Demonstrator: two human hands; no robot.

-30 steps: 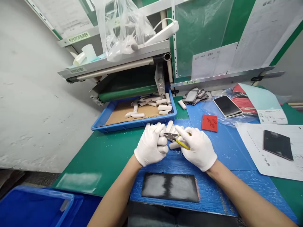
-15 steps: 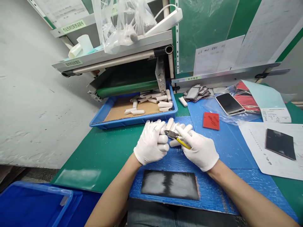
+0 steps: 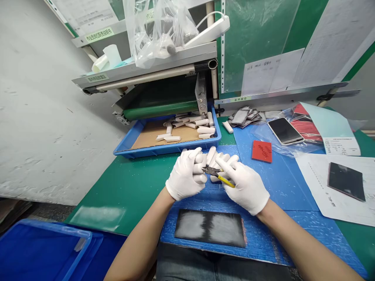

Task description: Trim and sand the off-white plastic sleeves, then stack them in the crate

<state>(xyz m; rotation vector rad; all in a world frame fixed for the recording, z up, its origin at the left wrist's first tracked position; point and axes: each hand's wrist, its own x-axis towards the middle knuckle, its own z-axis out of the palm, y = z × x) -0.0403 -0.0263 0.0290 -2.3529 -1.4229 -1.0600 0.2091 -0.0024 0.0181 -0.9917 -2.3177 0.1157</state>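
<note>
My left hand [image 3: 184, 175], in a white glove, is closed around several white rounded plastic pieces [image 3: 199, 178] whose ends point right. In my gloved right hand [image 3: 247, 186] is a pair of cutting pliers [image 3: 224, 180] with yellow handles. Their dark jaws are at the ends of the pieces in my left hand; whether they touch cannot be made out. More white pieces [image 3: 211, 154] lie in a pile just behind, partly hidden by my hands. Nearer to me, a black rectangular pad [image 3: 210, 228] with two whitish worn patches lies on the blue mat [image 3: 275, 230].
A blue tray [image 3: 140, 153] with more white pieces stands below the green conveyor roller [image 3: 161, 111]. On the right are a red square [image 3: 261, 151], a phone [image 3: 285, 130], papers [image 3: 315, 183] and a dark square pad [image 3: 346, 181]. A blue bin [image 3: 43, 249] is at lower left.
My left hand has turned slightly with its pieces. The pliers have shifted a little left and down, with their jaws at the pieces' ends. The whole view has tilted slightly.
</note>
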